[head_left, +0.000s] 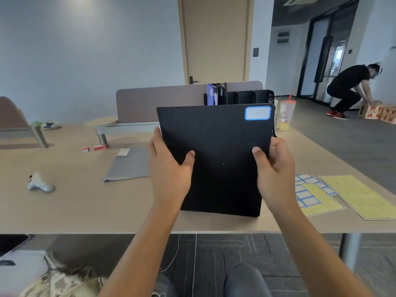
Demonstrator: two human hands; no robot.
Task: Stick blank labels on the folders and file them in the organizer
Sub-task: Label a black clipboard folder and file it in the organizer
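— Centre frame?
— Black folder (216, 155), held upright above the tabletop (75, 206), blank blue-bordered label (257, 113) stuck in its upper right corner. Left hand (169, 168) clamped on the left edge, thumb across the cover; right hand (275, 168) clamped on the right edge, thumb likewise in front.

— And behind it?
— Black organizer (250, 97) at the far side of the tabletop, a purple folder (211, 94) and dark folders (220, 93) standing in its left slots.

— On the tabletop?
— Grey folder (130, 163) lying flat to the left. Label sheets (317, 194) to the right, mostly yellow backing, a few blue-bordered labels left. Plastic cup (286, 114) with a red straw beside the organizer.

— Background?
— Person in black (351, 88) bending over cartons (379, 112) on the floor.
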